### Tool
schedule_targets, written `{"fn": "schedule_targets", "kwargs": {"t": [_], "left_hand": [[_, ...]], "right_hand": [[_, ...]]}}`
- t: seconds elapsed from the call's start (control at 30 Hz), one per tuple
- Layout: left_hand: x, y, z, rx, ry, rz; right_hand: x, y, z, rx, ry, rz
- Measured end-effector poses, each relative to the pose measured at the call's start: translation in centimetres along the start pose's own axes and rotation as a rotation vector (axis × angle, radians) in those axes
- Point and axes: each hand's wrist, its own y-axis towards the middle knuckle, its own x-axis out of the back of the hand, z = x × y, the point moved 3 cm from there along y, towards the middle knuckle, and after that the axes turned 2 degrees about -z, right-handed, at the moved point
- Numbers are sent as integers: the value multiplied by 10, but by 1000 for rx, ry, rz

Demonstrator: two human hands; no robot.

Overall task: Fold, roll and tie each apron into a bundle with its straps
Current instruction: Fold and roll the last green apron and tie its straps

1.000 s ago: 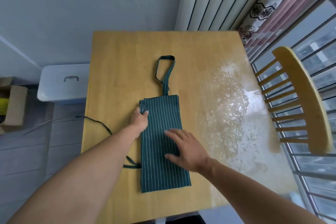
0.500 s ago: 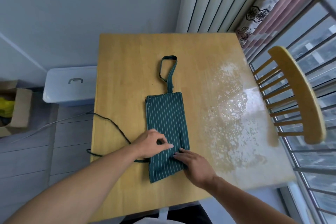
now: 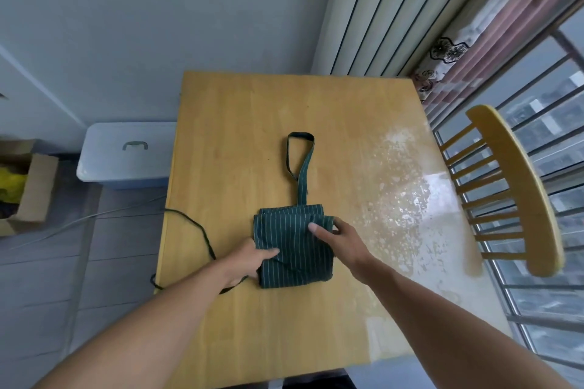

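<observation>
No text, label, brand, number or sign can be read anywhere in the view.

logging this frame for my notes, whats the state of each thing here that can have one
apron: folded short, flat on the table, not yet rolled or tied
neck loop: stretched out flat beyond the fold
waist strap: loose, trailing over the table edge
left hand: gripping the apron's left edge
right hand: pinching the folded top right corner
storage box: lid closed
cardboard box: open
</observation>
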Motion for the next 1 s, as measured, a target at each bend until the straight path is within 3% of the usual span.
{"fn": "schedule_targets", "kwargs": {"t": [0.13, 0.3, 0.57, 0.63, 0.7, 0.77, 0.83, 0.9, 0.93, 1.0], "left_hand": [[3, 1, -6, 22, -34, -115], [0, 10, -8, 31, 32, -153], [3, 20, -12, 6, 109, -213], [10, 26, -9, -23, 282, -311], [16, 27, -8, -95, 443, -489], [25, 17, -12, -266, 541, -718], [31, 2, -16, -572, 671, -858], [25, -7, -13, -809, 933, -709], [18, -8, -7, -823, 1052, -528], [4, -7, 9, -686, 1246, -200]], "right_hand": [[-1, 20, -20, -123, -132, 106], [1, 37, -37, -183, -362, -32], [-2, 39, -38, -133, -496, -122], [-2, 34, -36, -32, -603, -228], [-4, 24, -33, 235, -839, -332], [-16, 14, -33, 588, -1031, -247], [-30, 8, -45, 782, -1214, -66], [-39, 7, -60, 789, -1390, 85], [-41, 8, -67, 747, -1436, 147], [-41, 8, -77, 683, -1453, 191]]}}
